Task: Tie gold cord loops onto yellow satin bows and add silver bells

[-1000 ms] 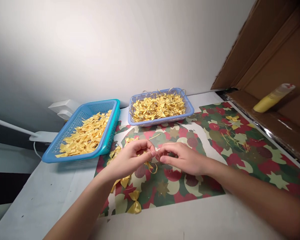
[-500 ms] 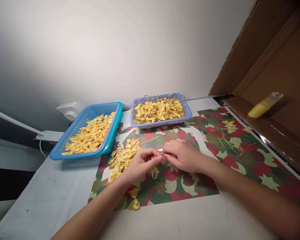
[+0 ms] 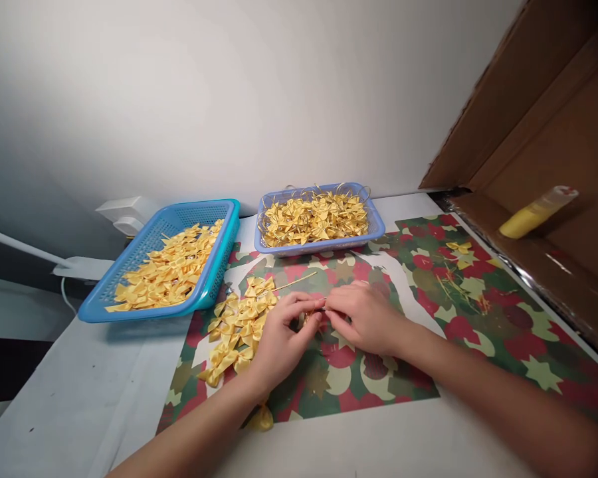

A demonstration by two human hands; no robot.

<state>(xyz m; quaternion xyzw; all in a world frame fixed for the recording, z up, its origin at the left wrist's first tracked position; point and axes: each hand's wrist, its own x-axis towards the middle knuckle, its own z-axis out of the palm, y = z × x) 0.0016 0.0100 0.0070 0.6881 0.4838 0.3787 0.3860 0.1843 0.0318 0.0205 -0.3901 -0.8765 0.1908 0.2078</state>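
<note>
In the middle of the patterned sheet [image 3: 329, 382], my left hand [image 3: 286, 335] and my right hand [image 3: 363, 315] meet at their fingertips. My left thumb and fingers are closed around a bit of gold cord [image 3: 307, 319], mostly hidden by them. The right thumb and forefinger pinch right beside it; a thin shiny sliver shows between the hands, too small to name. Left of my left hand lies a pile of yellow ribbon bows [image 3: 242, 325]. One more bow [image 3: 263, 418] lies partly under my left forearm. A straight gold cord piece [image 3: 296, 281] sticks out beyond the pile.
A blue basket [image 3: 144, 232] of yellow bows stands at the left, stacked in a teal one. Behind my hands, a lilac basket [image 3: 319, 247] holds bows with gold cord loops. Cord scraps [image 3: 458, 289] and a loose bow [image 3: 459, 247] lie right. A yellow tube [image 3: 535, 212] stands by the cardboard [image 3: 553, 119].
The gold loop that hung below my left fingers is now mostly hidden. My left hand has turned slightly, with its thumb lower, and its forearm now covers more of the single bow.
</note>
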